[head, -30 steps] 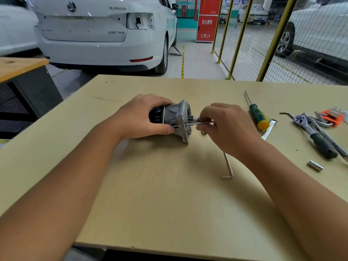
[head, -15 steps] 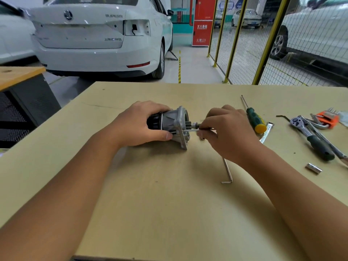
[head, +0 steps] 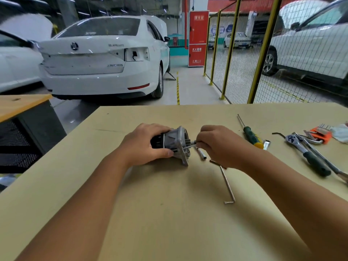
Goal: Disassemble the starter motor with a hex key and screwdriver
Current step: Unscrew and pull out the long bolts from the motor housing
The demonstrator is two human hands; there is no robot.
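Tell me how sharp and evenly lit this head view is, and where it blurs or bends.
Head view: table evenly lit, with soft shadows under the forearms and motor; both hands sharp, left hand gripping the motor, right hand pinching a thin tool; background streaked with motion blur, worst top left; wide-angle bending shows in the yellow posts and the table's edges.

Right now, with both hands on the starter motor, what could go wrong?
The starter motor lies on its side, steadied only by the left hand; it could roll. The thin rod pinched by the right hand might slip. The loose socket beside the flange could get knocked away.
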